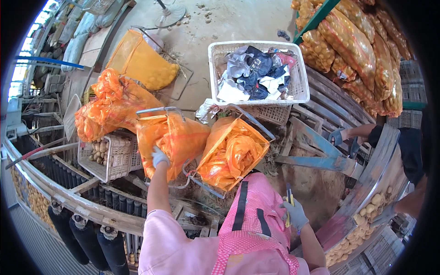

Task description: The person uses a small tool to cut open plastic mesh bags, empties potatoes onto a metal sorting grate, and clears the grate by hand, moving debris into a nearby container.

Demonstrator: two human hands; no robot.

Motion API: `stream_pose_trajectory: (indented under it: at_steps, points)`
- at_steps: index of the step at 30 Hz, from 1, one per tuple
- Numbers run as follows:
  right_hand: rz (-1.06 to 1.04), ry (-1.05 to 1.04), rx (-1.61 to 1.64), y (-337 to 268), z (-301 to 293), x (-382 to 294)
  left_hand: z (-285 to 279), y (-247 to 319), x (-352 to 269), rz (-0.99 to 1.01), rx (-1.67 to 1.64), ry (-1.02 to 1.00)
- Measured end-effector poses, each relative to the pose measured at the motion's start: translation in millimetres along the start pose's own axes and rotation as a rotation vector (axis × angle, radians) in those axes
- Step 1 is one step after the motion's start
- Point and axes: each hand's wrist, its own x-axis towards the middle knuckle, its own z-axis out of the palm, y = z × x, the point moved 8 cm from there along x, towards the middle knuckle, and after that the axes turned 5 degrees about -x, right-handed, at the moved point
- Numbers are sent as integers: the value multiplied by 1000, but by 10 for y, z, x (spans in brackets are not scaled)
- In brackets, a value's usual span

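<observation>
My left hand [160, 157], in a pale glove, rests against the front of an orange mesh sack [185, 132] whose mouth hangs on a metal frame; whether its fingers grip the mesh cannot be told. Close by on the right, a second framed sack [233, 154] holds bunched orange mesh. Also gloved, my right hand [296, 213] is closed around a yellow-handled tool [288, 209], perhaps a cutter, beside the pink checked apron [254, 206]. Behind the left sack lie tied orange sacks [113, 103], and a yellow mesh sack [141, 65] stands partly filled with potatoes.
A white plastic crate [257, 102] of crumpled wrappers stands ahead. Another crate [113, 161] with potatoes is at left, by a roller conveyor [103, 220]. Full potato sacks [347, 44] are piled at upper right. A co-worker's gloved hand [384, 215] is at the right-hand conveyor's potatoes.
</observation>
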Motion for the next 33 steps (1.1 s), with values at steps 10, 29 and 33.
stream_pose_trajectory:
  at_steps: [10, 29, 33]
  points:
    - [-58, -23, -8, -189, -12, -66, 160, 125, 38, 530, 658, -380]
    - [-460, 400, 788, 550, -213, -893, 144, 2882, -6260, 2425, 312, -1040]
    - [-530, 608, 1025, 1024, -86, -1085, 553, 2789, -6782, 2562, 731, -1147]
